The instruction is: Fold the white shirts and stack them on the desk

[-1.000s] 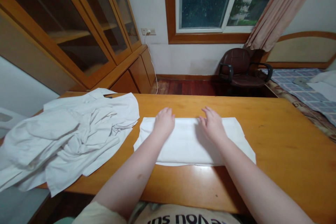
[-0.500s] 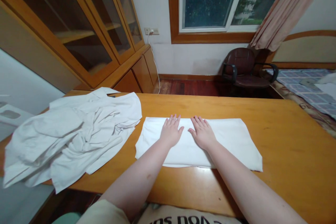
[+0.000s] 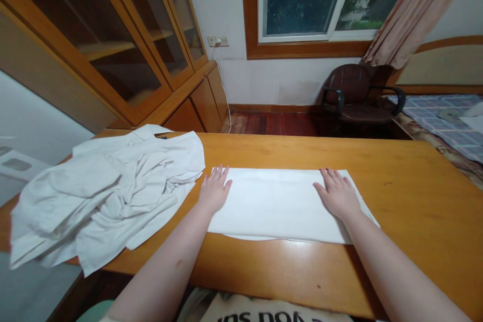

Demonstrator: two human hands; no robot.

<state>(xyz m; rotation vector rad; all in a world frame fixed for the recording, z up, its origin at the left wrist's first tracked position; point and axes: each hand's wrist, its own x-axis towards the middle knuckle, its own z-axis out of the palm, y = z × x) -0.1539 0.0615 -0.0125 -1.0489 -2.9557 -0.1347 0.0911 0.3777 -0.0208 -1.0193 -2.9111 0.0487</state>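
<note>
Head view: a flat, folded rectangle of white cloth (image 3: 273,206) lies lengthwise from left to right on a glossy yellow-brown wooden bench (image 3: 418,211). The left hand (image 3: 215,192) rests on its left end, the right hand (image 3: 338,195) towards its right end; both are laid flat, palms down, fingers extended. Near the cloth, on the left, sits a loose, crumpled heap of white fabric (image 3: 113,186). Beyond the bench's far edge are a brown wooden glass-doored cabinet (image 3: 149,110) at left and a dark maroon chair with black armrests (image 3: 349,83) at right.
</note>
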